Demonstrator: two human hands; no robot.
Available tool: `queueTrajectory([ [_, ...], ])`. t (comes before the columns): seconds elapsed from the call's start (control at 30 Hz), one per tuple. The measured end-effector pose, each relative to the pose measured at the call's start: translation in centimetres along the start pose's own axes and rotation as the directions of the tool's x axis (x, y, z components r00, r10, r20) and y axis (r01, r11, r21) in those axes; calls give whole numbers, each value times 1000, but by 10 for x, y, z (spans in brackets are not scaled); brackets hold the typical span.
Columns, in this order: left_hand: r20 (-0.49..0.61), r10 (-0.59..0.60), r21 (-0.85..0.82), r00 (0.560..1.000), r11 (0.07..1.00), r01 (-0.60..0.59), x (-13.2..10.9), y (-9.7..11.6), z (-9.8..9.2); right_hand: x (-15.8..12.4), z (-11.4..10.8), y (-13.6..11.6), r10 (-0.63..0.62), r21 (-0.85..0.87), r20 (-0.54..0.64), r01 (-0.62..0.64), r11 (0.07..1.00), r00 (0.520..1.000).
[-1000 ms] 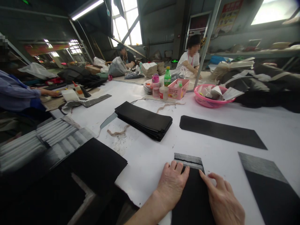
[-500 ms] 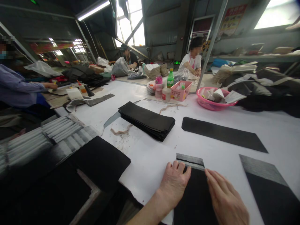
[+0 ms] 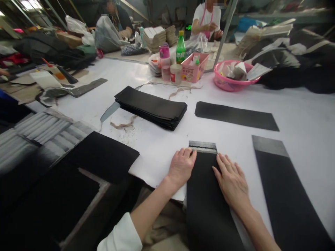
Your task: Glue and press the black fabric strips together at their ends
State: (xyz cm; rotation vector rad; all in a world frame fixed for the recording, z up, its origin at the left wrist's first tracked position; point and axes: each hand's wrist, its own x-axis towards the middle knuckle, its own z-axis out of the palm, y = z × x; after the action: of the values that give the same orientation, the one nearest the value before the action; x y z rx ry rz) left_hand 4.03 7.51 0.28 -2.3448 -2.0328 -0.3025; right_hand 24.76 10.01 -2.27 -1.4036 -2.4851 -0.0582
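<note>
A long black strip of sheet material (image 3: 209,195) lies in front of me, its far end crossed by a grey band with a dark line. My left hand (image 3: 181,165) is closed on the strip's left edge beside that band, fingers curled. Along the right edge my right hand (image 3: 232,181) rests with fingers stretched out, the thumb on the black surface. To the right lies another black strip with a grey end (image 3: 282,188). Farther off are a stack of black strips (image 3: 151,106) and a flatter black strip (image 3: 235,115).
Black panels (image 3: 104,157) and grey-coated pieces (image 3: 52,132) cover the left side. At the back stand a pink basin (image 3: 232,83), a pink basket (image 3: 193,71), a green bottle (image 3: 180,48) and a pink-lidded bottle (image 3: 164,64). Two people sit across the table.
The view has tilted down, so the table sits higher in the picture. My right fingers have spread more, with the thumb now over the strip; the left hand still holds the left edge.
</note>
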Motion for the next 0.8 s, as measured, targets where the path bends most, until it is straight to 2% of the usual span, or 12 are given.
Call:
queueTrajectory([
  [0.17, -9, -2, -8, 1000, 1000, 2, -2, -1, 1, 0, -10, 12, 50, 43, -30, -48, 998, 998],
  [0.3, -11, 23, 11, 1000, 1000, -23, 0, -1, -1, 22, -20, 20, 54, 150, -65, -44, 988, 996],
  [0.5, -6, 20, -31, 1000, 999, -20, 5, -6, -4, 73, -19, 3, -127, 150, 101, 111, 982, 987],
  [0.8, 31, 12, -174, 999, 985, -6, 31, -24, -5, 108, -22, -3, -192, 45, 284, 187, 981, 939],
])
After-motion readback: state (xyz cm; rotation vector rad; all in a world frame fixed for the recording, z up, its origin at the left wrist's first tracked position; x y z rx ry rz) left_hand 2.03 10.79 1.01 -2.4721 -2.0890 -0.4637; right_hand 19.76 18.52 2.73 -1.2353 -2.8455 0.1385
